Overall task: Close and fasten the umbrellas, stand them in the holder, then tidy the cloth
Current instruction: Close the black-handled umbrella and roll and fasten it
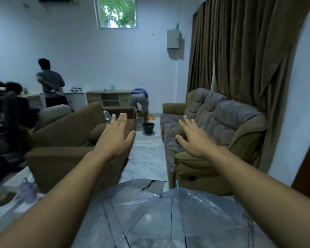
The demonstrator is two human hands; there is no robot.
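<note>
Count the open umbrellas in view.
2. Both transparent, open, on the floor below the raised hands: the left umbrella and the right umbrella, overlapping. Others may lie out of frame.

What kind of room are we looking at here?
Most likely a home living room: a brown sofa with grey padded cushions, a brown armchair opposite it, long brown curtains, and a pale marble-patterned floor between them.

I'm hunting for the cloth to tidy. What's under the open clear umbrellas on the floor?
Through the clear umbrellas only pale marble floor and dark ribs show. No cloth shows there, though glare and the frame's bottom edge hide part of it.
</note>
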